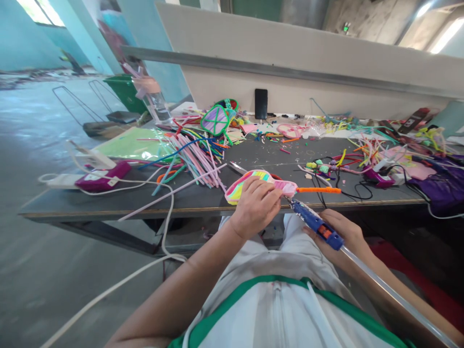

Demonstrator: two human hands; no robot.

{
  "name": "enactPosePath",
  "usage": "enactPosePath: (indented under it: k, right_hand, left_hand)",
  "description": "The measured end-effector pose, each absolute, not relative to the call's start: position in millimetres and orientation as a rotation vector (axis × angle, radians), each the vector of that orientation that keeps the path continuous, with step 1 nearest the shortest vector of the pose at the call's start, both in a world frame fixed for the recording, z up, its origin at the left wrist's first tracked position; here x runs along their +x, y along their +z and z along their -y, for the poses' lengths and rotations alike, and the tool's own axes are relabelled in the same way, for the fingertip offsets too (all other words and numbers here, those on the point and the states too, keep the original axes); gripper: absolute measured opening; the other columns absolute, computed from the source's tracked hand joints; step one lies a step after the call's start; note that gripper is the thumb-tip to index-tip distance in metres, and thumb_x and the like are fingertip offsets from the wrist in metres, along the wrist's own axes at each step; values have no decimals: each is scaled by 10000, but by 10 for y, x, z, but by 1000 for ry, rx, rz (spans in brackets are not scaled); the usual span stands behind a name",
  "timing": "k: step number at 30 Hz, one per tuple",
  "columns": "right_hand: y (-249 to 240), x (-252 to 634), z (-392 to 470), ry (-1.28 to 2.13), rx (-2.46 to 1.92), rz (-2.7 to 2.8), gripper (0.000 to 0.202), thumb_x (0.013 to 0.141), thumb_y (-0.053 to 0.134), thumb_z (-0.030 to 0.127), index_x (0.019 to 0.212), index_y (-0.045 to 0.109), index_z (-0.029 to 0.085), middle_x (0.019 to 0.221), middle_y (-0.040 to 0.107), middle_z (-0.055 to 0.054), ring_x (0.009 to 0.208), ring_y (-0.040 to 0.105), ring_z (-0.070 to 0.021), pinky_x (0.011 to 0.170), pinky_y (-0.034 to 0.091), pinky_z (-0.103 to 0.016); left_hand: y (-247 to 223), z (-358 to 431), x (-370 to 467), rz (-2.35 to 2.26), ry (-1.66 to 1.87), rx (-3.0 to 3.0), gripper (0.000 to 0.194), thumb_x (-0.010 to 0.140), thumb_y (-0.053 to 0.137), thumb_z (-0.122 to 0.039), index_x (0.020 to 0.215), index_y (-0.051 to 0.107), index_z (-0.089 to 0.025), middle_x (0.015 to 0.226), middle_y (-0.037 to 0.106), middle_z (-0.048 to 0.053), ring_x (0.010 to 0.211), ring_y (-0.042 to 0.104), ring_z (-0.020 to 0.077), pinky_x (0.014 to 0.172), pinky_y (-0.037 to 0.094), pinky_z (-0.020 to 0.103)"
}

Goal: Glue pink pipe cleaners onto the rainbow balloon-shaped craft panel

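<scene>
Over the table's front edge, my left hand point(256, 203) has its fingers closed on a flat craft shape point(235, 192) made of pink, yellow and green pipe cleaners. An orange pipe cleaner point(319, 190) sticks out to the right from its narrow pink end. My right hand point(340, 232) is wrapped round a blue glue gun point(315, 223), its tip at the underside of the pink end, close to my left fingertips. A long clear glue stick point(387, 285) runs out of the gun's back over my right forearm. Whether tip and craft touch, I cannot tell.
Loose pastel pipe cleaners point(197, 162) lie left of centre, near scissors point(237, 168). Purple power sockets point(105, 176) with white cables stand at the left. A phone point(261, 104) leans on the back panel; a water bottle point(154, 99) stands left. Purple cloth point(440, 179) lies right.
</scene>
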State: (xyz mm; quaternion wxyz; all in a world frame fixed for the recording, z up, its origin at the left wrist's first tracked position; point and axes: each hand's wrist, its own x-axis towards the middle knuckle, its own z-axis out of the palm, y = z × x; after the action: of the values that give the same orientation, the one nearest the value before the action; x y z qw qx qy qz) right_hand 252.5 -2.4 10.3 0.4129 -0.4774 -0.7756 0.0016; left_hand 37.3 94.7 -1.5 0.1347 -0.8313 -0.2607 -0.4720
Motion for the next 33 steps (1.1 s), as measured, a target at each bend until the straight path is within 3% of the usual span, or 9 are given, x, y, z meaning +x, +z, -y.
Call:
enactPosePath:
  k: [11,20,28,33]
  right_hand:
    - [208,2682,96,107,-1277,1882,122,788,720,300,820,642,213,843,692,-58,719,679,-185,665,556,-275]
    - [459,2408,-127,201,-1309,1726,97,806,670,311,751,675,232,727,697,-61,782,698,-248,707,588,-370]
    - [323,2323,-315,366,-1325,1686,195,805,644,385,725,637,208,675,674,-50,684,680,-231,665,578,-379]
    - [262,2341,-326,322,-1288,1667,220,816,648,430,798,662,211,685,676,-52,754,685,-247,701,574,-387]
  left_hand:
    - [7,-978,365,761,-1452,-2387,199,819,603,-132,1001,628,-209,948,698,44,931,625,209,965,459,428]
    - [11,-995,369,753,-1437,-2409,176,822,604,-133,981,601,-208,932,704,41,920,627,201,942,469,418]
    - [24,-980,381,765,-1443,-2403,124,833,599,-150,943,609,-207,937,713,40,905,635,194,955,460,412]
    - [22,-988,385,764,-1448,-2404,122,828,603,-154,938,606,-207,936,716,38,902,637,193,953,458,410]
